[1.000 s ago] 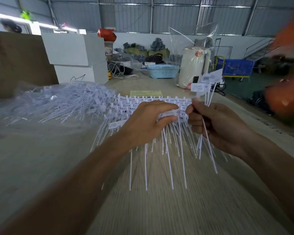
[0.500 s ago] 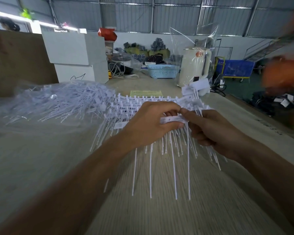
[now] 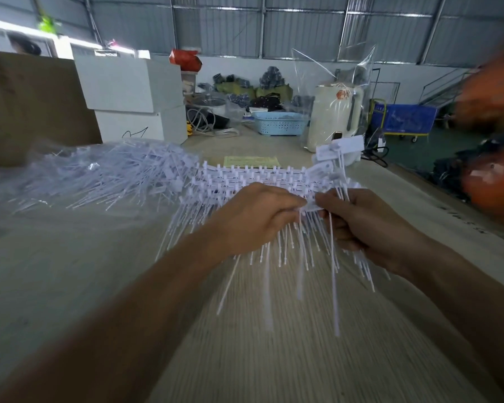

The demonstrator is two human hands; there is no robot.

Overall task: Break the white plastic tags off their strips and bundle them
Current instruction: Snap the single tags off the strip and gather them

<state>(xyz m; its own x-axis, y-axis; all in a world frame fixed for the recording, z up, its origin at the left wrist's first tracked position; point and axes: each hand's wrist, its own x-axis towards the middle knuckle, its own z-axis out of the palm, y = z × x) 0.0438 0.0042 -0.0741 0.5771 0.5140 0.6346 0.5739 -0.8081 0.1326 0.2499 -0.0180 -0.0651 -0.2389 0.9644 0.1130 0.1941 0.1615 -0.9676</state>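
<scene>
Pale wood-grain table (image 3: 70,286) inside a metal-walled shed. Left hand (image 3: 253,219) and right hand (image 3: 361,225), both clamped on the white tag strips (image 3: 259,181) mid-table; loose tags (image 3: 105,175) heaped left under plastic. Fingertips hidden; orange shapes at right blurred.

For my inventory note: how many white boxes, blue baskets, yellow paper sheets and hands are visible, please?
White boxes: 2
Blue basket: 1
Yellow paper sheet: 1
Hands: 2, left hand and right hand
Total: 6
</scene>
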